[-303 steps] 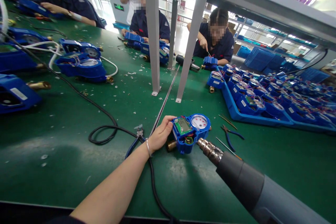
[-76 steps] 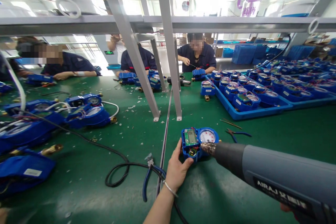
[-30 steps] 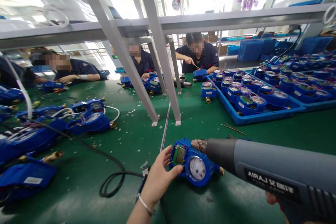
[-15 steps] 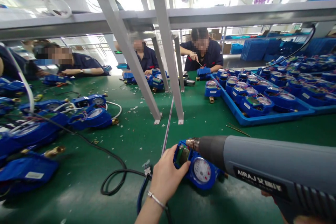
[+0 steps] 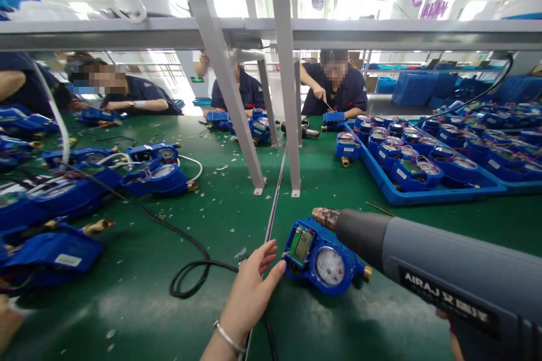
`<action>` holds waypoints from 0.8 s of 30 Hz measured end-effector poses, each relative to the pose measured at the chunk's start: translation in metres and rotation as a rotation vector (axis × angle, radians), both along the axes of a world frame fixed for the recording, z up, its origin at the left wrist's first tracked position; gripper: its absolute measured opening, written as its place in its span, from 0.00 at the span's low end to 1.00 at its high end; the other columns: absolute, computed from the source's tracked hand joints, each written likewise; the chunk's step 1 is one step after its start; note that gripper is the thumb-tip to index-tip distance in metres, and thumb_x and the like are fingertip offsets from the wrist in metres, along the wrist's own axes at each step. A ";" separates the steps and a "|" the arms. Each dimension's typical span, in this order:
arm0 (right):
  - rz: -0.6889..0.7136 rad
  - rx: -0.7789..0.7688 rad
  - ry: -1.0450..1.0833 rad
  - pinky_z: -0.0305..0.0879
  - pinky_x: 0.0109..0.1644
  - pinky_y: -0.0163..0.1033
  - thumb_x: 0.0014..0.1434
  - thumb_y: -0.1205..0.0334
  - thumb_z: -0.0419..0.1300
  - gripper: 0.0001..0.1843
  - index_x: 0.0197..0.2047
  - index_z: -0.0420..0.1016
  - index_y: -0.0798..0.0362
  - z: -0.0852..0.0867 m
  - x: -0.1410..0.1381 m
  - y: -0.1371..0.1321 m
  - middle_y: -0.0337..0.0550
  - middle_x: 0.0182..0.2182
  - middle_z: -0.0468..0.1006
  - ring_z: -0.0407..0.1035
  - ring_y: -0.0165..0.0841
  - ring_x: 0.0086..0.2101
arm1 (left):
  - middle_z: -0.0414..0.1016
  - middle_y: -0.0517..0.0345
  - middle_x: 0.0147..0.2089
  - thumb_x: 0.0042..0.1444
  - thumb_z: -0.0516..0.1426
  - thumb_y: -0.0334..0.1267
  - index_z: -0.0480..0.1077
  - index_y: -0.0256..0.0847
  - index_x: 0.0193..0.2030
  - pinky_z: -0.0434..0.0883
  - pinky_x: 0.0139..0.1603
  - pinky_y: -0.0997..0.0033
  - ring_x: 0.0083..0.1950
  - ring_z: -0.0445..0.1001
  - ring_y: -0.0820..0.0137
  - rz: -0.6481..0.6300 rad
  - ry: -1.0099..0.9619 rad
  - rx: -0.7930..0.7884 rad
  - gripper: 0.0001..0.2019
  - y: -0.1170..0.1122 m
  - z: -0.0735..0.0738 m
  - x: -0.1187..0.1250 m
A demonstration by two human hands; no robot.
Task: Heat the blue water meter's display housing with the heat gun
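A blue water meter [image 5: 324, 256] with a white dial and a small green display lies on the green table in front of me. My left hand [image 5: 249, 293] rests just left of it, fingers spread, thumb tip near its edge, holding nothing. A grey heat gun [image 5: 440, 282] reaches in from the lower right, its metal nozzle [image 5: 325, 218] just above the meter's far side. My right hand [image 5: 453, 333] holds the gun's grip at the bottom right edge, mostly hidden behind the gun.
Blue trays [image 5: 423, 194] of several meters fill the right. More meters and white tubing [image 5: 148, 172] lie at left. A black cable [image 5: 186, 276] loops near my wrist. Slanted shelf legs [image 5: 292, 124] stand mid-table. Other people work at the far side.
My left hand has let go of the meter and opened beside it. The meter now lies flat, and the heat gun's nozzle has drawn back slightly to the right.
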State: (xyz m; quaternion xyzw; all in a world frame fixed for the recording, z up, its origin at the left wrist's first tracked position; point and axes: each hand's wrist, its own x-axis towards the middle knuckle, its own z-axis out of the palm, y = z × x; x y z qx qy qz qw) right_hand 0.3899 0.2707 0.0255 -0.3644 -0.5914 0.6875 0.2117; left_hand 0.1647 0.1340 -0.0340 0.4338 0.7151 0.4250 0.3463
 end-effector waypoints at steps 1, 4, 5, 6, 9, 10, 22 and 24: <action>-0.007 0.022 -0.009 0.73 0.32 0.46 0.58 0.45 0.61 0.14 0.47 0.69 0.35 0.000 -0.006 0.005 0.47 0.43 0.73 0.67 0.45 0.46 | 0.69 0.41 0.57 0.53 0.57 0.51 0.62 0.35 0.59 0.67 0.59 0.50 0.56 0.70 0.57 0.011 -0.010 0.002 0.31 -0.004 -0.003 0.000; -0.014 0.068 -0.039 0.74 0.29 0.48 0.54 0.40 0.62 0.20 0.48 0.70 0.35 -0.003 -0.009 0.015 0.48 0.41 0.73 0.67 0.48 0.46 | 0.70 0.42 0.56 0.54 0.56 0.52 0.63 0.36 0.58 0.67 0.59 0.51 0.55 0.71 0.57 0.048 -0.019 0.002 0.29 -0.011 -0.011 0.000; -0.014 0.079 -0.047 0.74 0.30 0.48 0.53 0.40 0.63 0.21 0.48 0.70 0.36 -0.004 -0.006 0.017 0.49 0.42 0.73 0.67 0.48 0.46 | 0.70 0.43 0.56 0.55 0.56 0.52 0.63 0.36 0.58 0.67 0.59 0.51 0.55 0.71 0.57 0.059 -0.018 0.001 0.29 -0.012 -0.012 0.000; -0.014 0.087 -0.055 0.74 0.31 0.48 0.53 0.41 0.63 0.21 0.48 0.70 0.37 -0.005 -0.004 0.019 0.49 0.44 0.72 0.67 0.47 0.46 | 0.70 0.43 0.56 0.55 0.56 0.53 0.63 0.36 0.58 0.67 0.58 0.52 0.55 0.70 0.58 0.068 -0.017 0.001 0.28 -0.013 -0.013 0.001; -0.029 0.098 -0.077 0.74 0.36 0.46 0.57 0.44 0.61 0.18 0.48 0.70 0.41 -0.009 -0.003 0.022 0.48 0.49 0.71 0.66 0.44 0.48 | 0.69 0.45 0.56 0.56 0.55 0.53 0.63 0.38 0.57 0.67 0.58 0.53 0.54 0.70 0.59 0.075 -0.016 0.007 0.27 -0.016 -0.013 0.002; -0.036 0.097 -0.085 0.74 0.37 0.46 0.58 0.45 0.61 0.18 0.48 0.70 0.42 -0.011 -0.005 0.021 0.48 0.49 0.71 0.66 0.43 0.48 | 0.69 0.46 0.56 0.56 0.55 0.53 0.63 0.38 0.57 0.67 0.58 0.54 0.54 0.70 0.59 0.074 -0.017 0.010 0.27 -0.017 -0.013 0.003; -0.132 0.047 -0.136 0.73 0.37 0.47 0.59 0.46 0.60 0.15 0.48 0.69 0.37 0.011 0.016 0.021 0.46 0.46 0.72 0.65 0.44 0.48 | 0.69 0.49 0.52 0.56 0.55 0.54 0.63 0.40 0.55 0.69 0.55 0.56 0.52 0.71 0.60 0.176 0.053 0.076 0.25 -0.029 -0.001 0.009; -0.111 0.035 -0.116 0.72 0.35 0.47 0.59 0.44 0.59 0.16 0.48 0.68 0.36 0.022 0.032 -0.002 0.47 0.43 0.73 0.66 0.45 0.46 | 0.68 0.50 0.51 0.57 0.54 0.54 0.64 0.42 0.54 0.69 0.54 0.56 0.51 0.71 0.60 0.225 0.112 0.135 0.23 -0.038 0.004 0.015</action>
